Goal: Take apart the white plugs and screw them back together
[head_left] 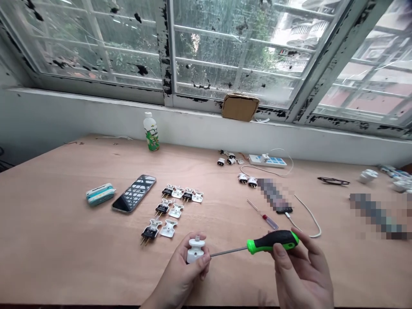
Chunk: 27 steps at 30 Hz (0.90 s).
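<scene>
Two holds: pinching plug [195, 254] in left hand [183, 273] above table [96, 266], gripping green driver [273, 241] in right hand [301, 268], with shaft [228, 251] reaching left thumb [203, 260]. Could jab the thumb if pushed off-line; could drop the plug if pinched too lightly.

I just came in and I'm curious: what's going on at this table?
The left hand holds a white plug. The right hand holds a green and black screwdriver, its shaft pointing at the plug; the left thumb area hides the tip. Beyond the hands, opened plugs lie in rows, with a phone to their left. A smaller screwdriver lies to their right, untouched.
</scene>
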{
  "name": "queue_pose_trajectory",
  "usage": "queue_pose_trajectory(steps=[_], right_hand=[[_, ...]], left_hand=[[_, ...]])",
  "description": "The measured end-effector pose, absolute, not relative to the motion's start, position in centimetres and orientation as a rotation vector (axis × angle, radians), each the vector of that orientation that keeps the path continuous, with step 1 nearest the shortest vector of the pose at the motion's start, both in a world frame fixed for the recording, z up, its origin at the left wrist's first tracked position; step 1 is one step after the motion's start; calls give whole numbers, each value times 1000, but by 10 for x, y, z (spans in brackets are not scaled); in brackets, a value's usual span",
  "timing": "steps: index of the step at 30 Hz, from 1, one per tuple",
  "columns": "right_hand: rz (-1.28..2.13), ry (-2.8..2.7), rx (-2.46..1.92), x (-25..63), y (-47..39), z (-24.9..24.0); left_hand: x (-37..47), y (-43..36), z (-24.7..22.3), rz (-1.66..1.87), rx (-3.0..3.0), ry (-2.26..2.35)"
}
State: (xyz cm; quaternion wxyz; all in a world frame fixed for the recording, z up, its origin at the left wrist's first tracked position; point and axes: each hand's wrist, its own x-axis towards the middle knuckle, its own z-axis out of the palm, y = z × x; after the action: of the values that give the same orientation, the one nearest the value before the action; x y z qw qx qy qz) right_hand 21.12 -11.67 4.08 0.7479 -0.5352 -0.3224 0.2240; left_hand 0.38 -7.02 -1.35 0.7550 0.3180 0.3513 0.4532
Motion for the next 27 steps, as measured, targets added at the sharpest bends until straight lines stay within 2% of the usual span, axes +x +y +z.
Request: queue_pose_trajectory(steps=[3,7,12,18,24,27], right_hand=[[479,-673,-1180,224,-114,43],[300,-567,-1232,264,-108,38],[89,-536,-1484,320,-95,10],[165,-719,-1712,348,-76,-22],[205,-973,-1966,361,-65,-15],[64,-1033,-2003,343,-73,-4]], left_hand=[[3,-71,-11,969,714,826],[3,-71,-12,951,704,858],[4,-70,-17,928,679,880],[6,-68,-17,931,684,879],[6,-69,-19,937,654,820],[6,-68,-22,963,625,767]])
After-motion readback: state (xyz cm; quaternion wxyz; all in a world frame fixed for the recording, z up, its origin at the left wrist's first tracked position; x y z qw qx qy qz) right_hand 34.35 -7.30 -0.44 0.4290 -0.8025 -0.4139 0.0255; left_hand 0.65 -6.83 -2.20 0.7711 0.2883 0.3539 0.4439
